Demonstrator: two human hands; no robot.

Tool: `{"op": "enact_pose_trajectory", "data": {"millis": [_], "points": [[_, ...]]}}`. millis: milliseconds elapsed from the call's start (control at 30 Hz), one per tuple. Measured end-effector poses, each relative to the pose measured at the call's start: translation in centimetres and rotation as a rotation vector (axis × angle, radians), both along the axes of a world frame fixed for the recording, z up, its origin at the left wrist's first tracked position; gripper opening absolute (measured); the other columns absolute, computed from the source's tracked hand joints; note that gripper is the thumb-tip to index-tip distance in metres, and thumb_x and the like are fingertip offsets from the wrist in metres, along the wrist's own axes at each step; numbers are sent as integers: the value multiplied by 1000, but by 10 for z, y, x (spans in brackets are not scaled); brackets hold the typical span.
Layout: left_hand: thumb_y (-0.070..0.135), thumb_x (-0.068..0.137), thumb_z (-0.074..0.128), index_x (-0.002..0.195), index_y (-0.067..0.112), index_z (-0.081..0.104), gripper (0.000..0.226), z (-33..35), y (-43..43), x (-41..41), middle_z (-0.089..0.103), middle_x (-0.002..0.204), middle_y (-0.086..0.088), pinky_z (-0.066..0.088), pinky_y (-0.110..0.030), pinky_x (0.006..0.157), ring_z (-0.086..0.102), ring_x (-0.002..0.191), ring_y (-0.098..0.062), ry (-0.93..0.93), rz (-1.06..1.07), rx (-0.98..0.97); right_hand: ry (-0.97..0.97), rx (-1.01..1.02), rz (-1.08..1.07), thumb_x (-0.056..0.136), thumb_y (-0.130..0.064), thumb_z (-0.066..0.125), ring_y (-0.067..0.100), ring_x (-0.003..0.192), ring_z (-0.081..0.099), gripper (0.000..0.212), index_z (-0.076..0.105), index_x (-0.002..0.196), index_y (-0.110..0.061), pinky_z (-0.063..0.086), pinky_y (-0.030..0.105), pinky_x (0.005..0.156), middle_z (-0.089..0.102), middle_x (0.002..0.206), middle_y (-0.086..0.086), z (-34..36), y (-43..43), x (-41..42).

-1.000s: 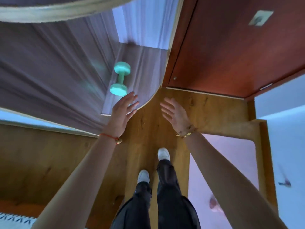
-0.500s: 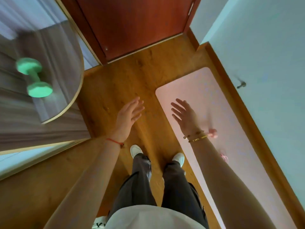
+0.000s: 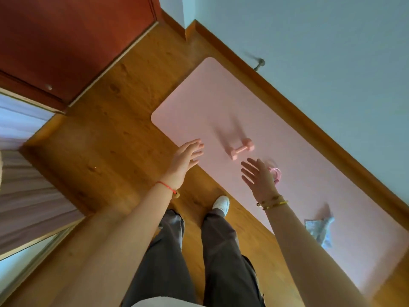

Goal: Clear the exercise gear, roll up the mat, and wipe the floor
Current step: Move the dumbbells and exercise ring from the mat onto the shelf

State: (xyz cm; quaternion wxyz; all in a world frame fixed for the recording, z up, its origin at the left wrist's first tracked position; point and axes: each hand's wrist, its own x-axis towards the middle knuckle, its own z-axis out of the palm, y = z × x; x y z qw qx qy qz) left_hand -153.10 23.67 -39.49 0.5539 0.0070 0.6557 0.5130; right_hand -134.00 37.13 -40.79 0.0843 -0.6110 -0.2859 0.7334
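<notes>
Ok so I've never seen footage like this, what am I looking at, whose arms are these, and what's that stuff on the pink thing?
There is no machine here. The single camera sits on a person's head and looks down, so you see their own arms, trousers and a white shoe from above. The wide lens bends the room.

The left hand and the right hand reach forward with fingers spread, and both hold nothing.

A pink mat lies on the wooden floor, beside the wall. On the mat are a pink dumbbell, a small pink item partly hidden behind the right hand, and a crumpled light-blue cloth. The red-brown panel at top left looks like a door.
</notes>
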Motion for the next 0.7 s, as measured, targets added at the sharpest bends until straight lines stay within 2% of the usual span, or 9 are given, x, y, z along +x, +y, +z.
{"op": "enact_pose_trajectory", "data": {"millis": [200,400,533,700], "points": [[37,102,50,138,17,54,41,-72,72,48,59,139,-4,45,-39,111,56,129,-20,-5,-102,-92,-67,-5,-82,105,-33,41,34,123,58,42,56,130,-4,42,48,111,63,130,16,-68,58,53],[35,102,53,138,22,55,39,-165,107,68,54,145,0,47,-25,95,52,132,-19,116,-282,-191,-121,-52,-163,103,-37,45,27,105,64,38,64,116,-7,49,44,102,69,120,14,-161,107,76],[34,101,55,144,25,46,46,-236,125,74,45,152,-1,41,-37,107,44,139,-22,205,-412,-245,-161,-62,-179,102,-34,47,27,104,64,39,63,120,-3,50,43,100,69,117,13,-226,127,81],[31,99,59,150,24,38,55,-328,150,79,37,157,0,36,-30,100,37,144,-23,301,-516,-268,-171,-68,-92,104,-31,43,29,113,59,34,59,119,-5,47,45,105,63,123,13,-319,139,71]]}}
